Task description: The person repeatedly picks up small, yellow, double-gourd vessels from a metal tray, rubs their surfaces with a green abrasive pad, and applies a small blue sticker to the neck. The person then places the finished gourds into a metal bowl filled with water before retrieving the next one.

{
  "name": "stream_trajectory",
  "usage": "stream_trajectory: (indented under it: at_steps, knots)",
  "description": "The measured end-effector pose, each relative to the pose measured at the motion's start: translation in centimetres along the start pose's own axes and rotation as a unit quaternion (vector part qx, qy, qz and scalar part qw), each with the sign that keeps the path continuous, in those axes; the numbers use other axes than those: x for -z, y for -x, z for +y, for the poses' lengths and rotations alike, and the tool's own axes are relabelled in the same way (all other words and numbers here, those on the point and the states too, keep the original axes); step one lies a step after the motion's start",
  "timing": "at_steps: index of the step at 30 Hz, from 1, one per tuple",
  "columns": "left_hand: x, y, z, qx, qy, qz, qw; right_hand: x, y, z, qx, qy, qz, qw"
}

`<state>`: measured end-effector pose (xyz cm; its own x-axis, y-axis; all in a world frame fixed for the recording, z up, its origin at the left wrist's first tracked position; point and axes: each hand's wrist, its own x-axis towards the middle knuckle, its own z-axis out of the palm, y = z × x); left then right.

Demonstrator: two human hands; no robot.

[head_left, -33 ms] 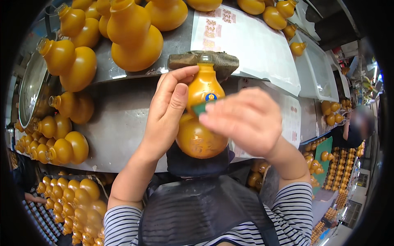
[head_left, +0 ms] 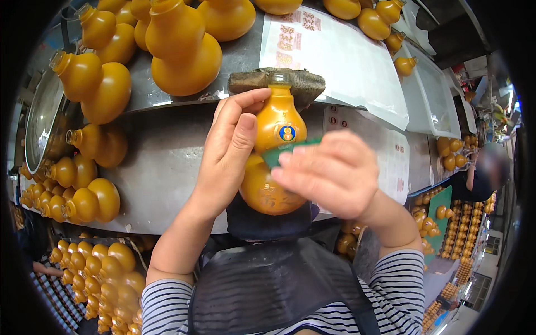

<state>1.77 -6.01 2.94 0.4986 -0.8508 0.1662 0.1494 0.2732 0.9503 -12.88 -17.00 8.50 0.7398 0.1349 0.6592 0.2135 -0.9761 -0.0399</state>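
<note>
A yellow gourd-shaped bottle (head_left: 273,192) lies before me, its clear glass neck resting on a dark wooden block (head_left: 248,82). My left hand (head_left: 226,151) grips its left side, with fingers near the neck and the thumb along the upper bulb. A round blue-and-orange emblem (head_left: 287,133) sits on that bulb. Between the fingers of my right hand (head_left: 335,173) is a thin green scraper (head_left: 273,157), its edge against the bottle's waist just below the emblem. Faint dark marks show on the lower bulb, partly behind the right hand.
Several yellow gourd bottles (head_left: 187,61) stand on the metal table (head_left: 156,162), ahead and to the left. Printed sheets (head_left: 340,61) lie ahead and to the right, beside a translucent tray (head_left: 430,100). More bottles (head_left: 120,257) fill the lower left; another person (head_left: 486,173) is at far right.
My right hand has shifted slightly, and the green scraper now shows more of its length. The emblem, partly covered before, is in full view. My left hand stays put on the bottle.
</note>
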Motion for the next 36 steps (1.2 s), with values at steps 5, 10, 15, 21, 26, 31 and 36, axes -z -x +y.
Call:
stream_trajectory:
  at_steps: [5, 10, 15, 21, 26, 31, 36]
  knots:
    - [-0.5, 0.0, 0.0, -0.04, -0.127, -0.003, 0.991, 1.4, 1.0, 1.1, -0.046, -0.047, -0.004, 0.998]
    - [0.0, -0.1, 0.6, 0.002, -0.103, -0.035, 0.994, 1.0, 2.4, 2.2, -0.042, -0.07, -0.009, 0.997]
    - [1.5, 0.0, 0.9, 0.029, -0.032, -0.085, 0.995, 2.1, 1.6, 2.9, -0.19, -0.155, -0.037, 0.969]
    - [-0.6, -0.4, 0.2, -0.033, -0.194, -0.005, 0.98, -0.5, -2.3, 3.7, -0.183, -0.13, -0.017, 0.974]
    - [-0.6, -0.4, 0.2, -0.052, -0.223, -0.012, 0.973, -1.5, -2.6, 3.7, -0.179, -0.092, 0.012, 0.979]
    - [-1.2, -1.1, 1.3, 0.035, -0.191, 0.027, 0.981, -2.4, -1.4, 3.4, -0.23, -0.063, 0.08, 0.968]
    - [-2.0, -0.8, 0.9, -0.02, -0.238, 0.047, 0.97, -1.2, -1.3, 0.5, -0.417, -0.227, 0.14, 0.869]
